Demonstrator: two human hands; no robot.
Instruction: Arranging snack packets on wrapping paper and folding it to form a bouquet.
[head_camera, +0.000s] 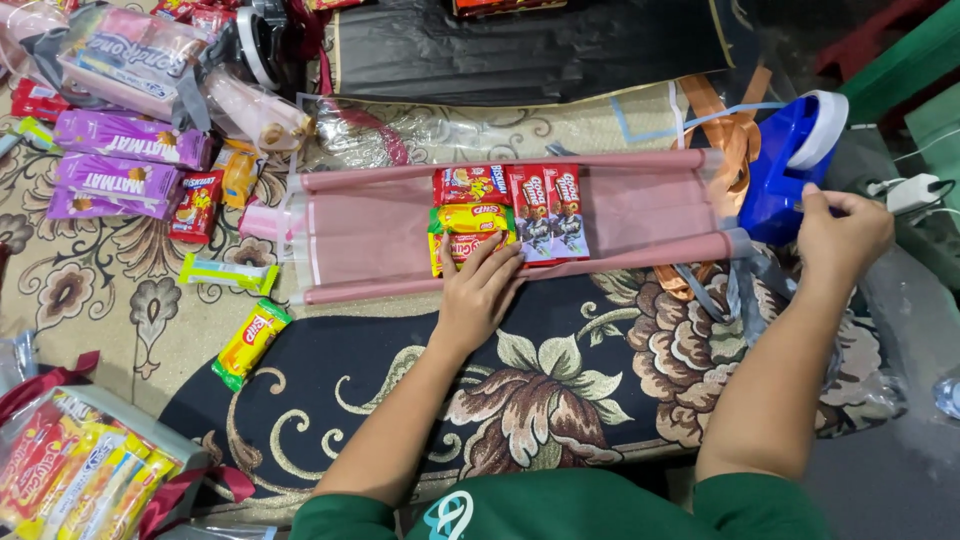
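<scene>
A pink transparent wrapping sheet (380, 225) lies spread on the floor mat, its long edges rolled up. On its middle sit several snack packets (510, 215), red and yellow. My left hand (480, 290) lies flat on the near packets and the sheet's near rolled edge, fingers apart. My right hand (840, 230) is at the right, its fingers closed at a blue tape dispenser (785, 165) with a white wheel. Whether it pinches tape I cannot tell.
Purple wafer packs (125, 160), a red snack pack (197, 205), a yellow bar (250, 342) and a green-white bar (228, 272) lie at left. A bag of packets (75, 470) sits bottom left. Copper ribbon (735, 135) and a white charger (912, 192) lie at right.
</scene>
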